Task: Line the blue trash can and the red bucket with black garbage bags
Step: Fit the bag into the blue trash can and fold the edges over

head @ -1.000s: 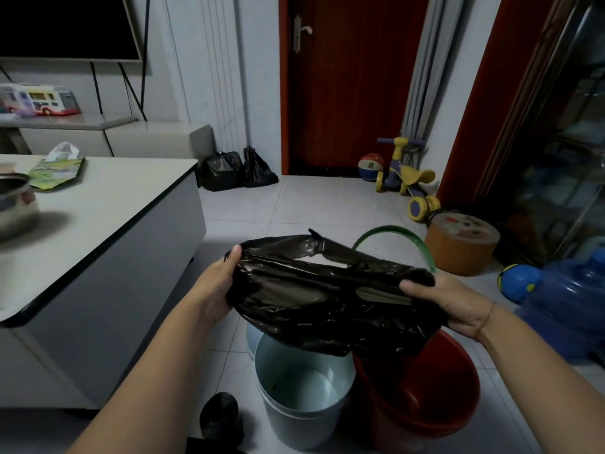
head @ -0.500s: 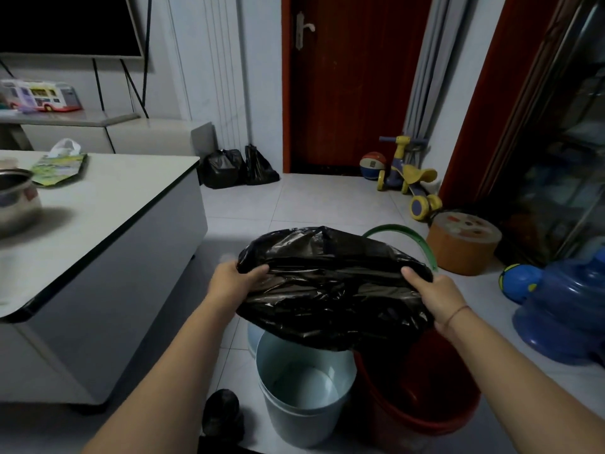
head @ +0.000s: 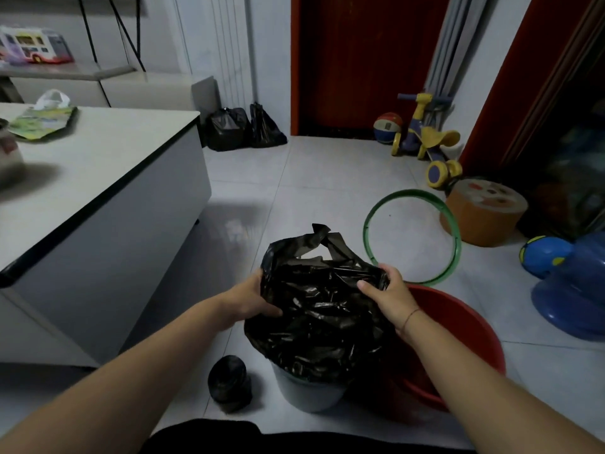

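Note:
A crumpled black garbage bag [head: 322, 316] sits over the mouth of the pale blue trash can [head: 307, 393], hiding its rim and inside. My left hand [head: 250, 301] grips the bag's left edge and my right hand [head: 388, 294] grips its right edge, both at the top of the can. The bag's handles stick up at the far side. The red bucket [head: 458, 329] stands just right of the can, touching it, with no bag in it. A roll of black bags [head: 229, 383] lies on the floor left of the can.
A grey-white cabinet [head: 108, 204] stands at the left. A green hoop [head: 412, 237] lies on the tiles behind the bucket, with an orange stool [head: 483, 211], a blue water jug [head: 576, 290], a toy scooter [head: 425, 139] and two tied black bags [head: 242, 129] beyond.
Both hands have brought the bag down from chest height onto the blue trash can, covering its opening. My view has tilted further down.

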